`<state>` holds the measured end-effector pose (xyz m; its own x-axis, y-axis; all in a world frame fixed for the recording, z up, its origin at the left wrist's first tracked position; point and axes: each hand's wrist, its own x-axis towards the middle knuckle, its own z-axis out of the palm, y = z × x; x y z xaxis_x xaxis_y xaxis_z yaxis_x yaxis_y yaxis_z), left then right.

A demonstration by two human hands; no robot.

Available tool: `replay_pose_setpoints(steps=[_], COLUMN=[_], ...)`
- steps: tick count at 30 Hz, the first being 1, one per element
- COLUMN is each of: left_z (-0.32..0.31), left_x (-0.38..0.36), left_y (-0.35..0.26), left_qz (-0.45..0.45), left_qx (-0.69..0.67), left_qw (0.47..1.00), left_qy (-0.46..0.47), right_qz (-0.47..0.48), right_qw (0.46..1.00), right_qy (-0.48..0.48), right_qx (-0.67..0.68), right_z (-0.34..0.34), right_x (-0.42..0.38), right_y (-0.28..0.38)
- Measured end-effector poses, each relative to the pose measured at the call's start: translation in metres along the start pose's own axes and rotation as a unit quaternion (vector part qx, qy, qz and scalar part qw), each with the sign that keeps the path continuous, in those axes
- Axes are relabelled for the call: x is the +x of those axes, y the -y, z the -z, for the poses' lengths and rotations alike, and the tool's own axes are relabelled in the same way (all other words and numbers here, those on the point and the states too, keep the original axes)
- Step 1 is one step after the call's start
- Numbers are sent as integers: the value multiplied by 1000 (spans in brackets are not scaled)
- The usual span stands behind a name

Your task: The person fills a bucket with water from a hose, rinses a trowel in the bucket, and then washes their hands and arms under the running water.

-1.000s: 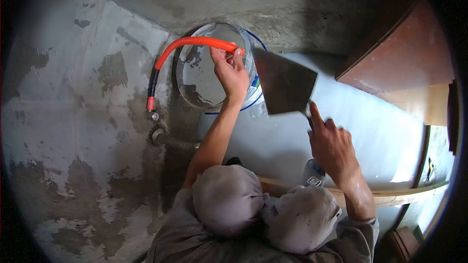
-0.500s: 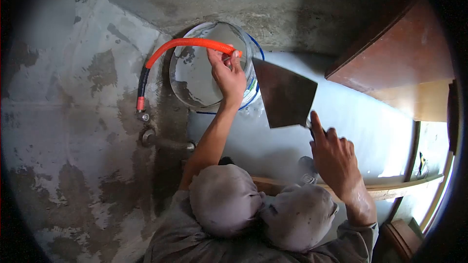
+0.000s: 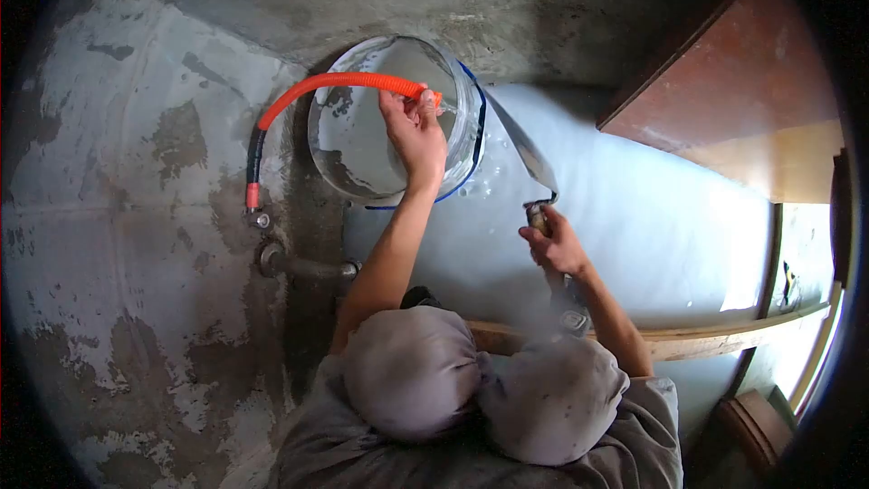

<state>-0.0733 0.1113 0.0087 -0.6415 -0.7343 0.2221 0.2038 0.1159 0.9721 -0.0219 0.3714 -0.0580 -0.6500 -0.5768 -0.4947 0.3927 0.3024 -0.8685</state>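
An orange hose curves from a tap on the left to my left hand, which is closed round its open end. Water comes out of that end over a clear round bucket with a blue rim. Just right of the bucket, my right hand is wrapped round the handle of a flat metal trowel. The trowel's blade is turned nearly edge-on, its far end beside the bucket's rim. Where the hose end sits against my left fingers, part of it is hidden.
A metal pipe juts from the patchy left wall. A wooden beam runs across at the lower right. A reddish-brown panel stands at the upper right. My two covered knees are below the hands.
My right hand has moved down and left, and the trowel has turned from showing its broad face to nearly edge-on. My left hand still holds the hose end, shifted slightly left in view.
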Motion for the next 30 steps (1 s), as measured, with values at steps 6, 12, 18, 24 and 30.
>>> replay_pose_setpoints(steps=[6,12,18,24,30], left_z=[22,34,43,58,59], left_x=[-7,-25,-36,-36,-45], left_y=[4,-12,-14,1,-7], left_qz=[63,76,9,-37,-42], left_qx=[-28,-53,6,102,199], left_qw=[996,995,997,981,967], left_qy=[53,29,70,159,155], right_qz=[-23,-102,-135,231,324], right_qw=[934,922,966,896,819], right_qy=[-44,-58,-127,-181,-231], right_qx=[353,369,-179,-334,-413], right_z=[-36,-21,-36,-57,-108], right_x=[17,15,-4,3,52], right_y=[-97,-144,-196,-41,54])
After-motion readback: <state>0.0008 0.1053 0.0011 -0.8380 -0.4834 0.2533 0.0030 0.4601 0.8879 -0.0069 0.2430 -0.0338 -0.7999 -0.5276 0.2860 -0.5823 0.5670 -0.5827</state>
